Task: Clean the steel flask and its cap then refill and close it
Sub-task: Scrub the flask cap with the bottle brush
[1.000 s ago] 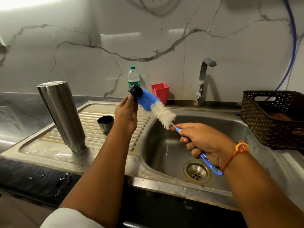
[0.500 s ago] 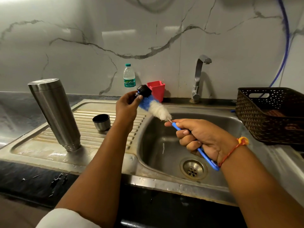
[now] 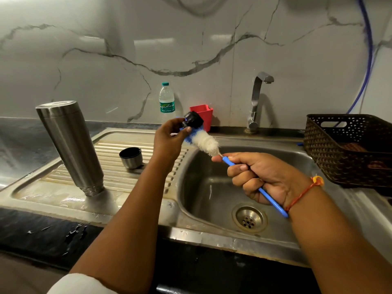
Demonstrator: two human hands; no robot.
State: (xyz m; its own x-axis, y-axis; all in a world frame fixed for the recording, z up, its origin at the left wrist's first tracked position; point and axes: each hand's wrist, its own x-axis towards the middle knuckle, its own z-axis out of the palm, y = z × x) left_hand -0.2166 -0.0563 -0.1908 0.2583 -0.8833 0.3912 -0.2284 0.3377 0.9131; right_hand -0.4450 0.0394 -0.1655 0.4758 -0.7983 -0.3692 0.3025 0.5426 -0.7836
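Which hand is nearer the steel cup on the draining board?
Left. The left hand hovers just right of the steel cup; the right hand is over the sink basin.

Only 1 readable txt: clear plastic water bottle (image 3: 167, 100) standing at back of counter against the wall. Its green label (image 3: 167, 107) has the word "Signature" in white script, slanting up to the right. Smaller print above & below that word on the same label is too small/blurred to read.
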